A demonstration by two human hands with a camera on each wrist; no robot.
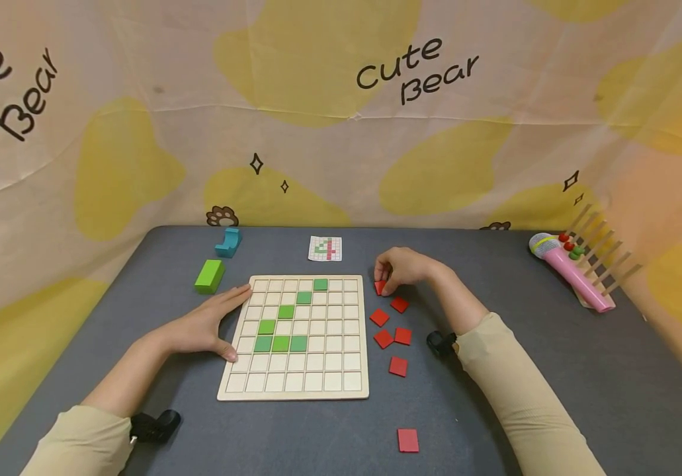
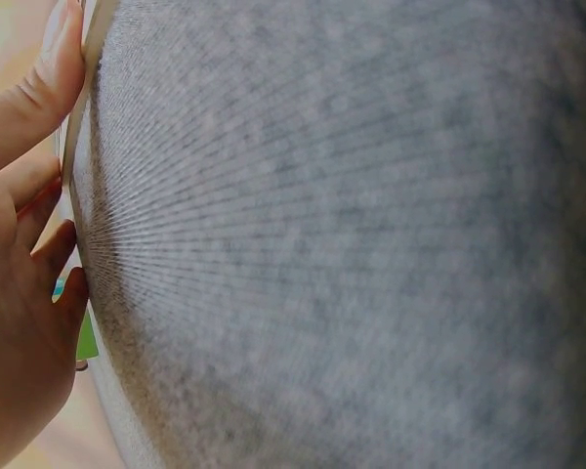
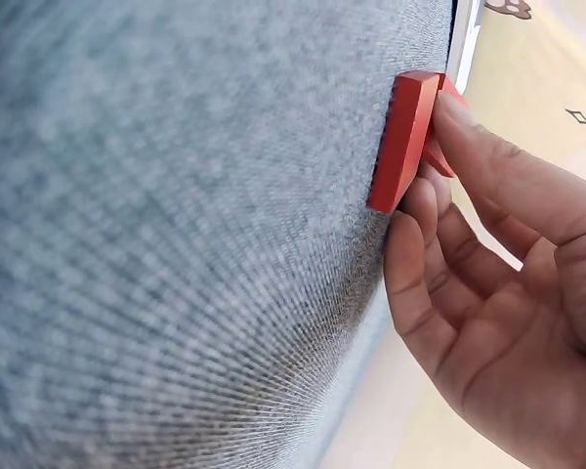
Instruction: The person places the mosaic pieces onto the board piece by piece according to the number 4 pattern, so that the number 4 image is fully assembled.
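A wooden grid board (image 1: 323, 381) lies flat on the table, with several green tiles (image 1: 286, 311) in its squares. My left hand (image 1: 198, 327) rests at the board's left edge, thumb and fingers spread apart along it. Past the board's upper right corner, my right hand (image 1: 406, 266) pinches a red tile (image 1: 380, 287) between thumb and fingers, low over the table. Its fingers partly hide that tile. Another red tile (image 3: 402, 147) stands out just in front of the thumb in the right wrist view. Several more red tiles (image 1: 383, 339) lie loose along the board's right side.
A small pattern card (image 1: 325, 248) lies behind the board. To the back left are a green block (image 1: 210, 276) and a blue curved block (image 1: 229, 242). At far right, a pink toy microphone (image 1: 575, 274) leans by a wooden peg stand (image 1: 605, 258). A printed cloth (image 1: 293, 79) hangs behind the table.
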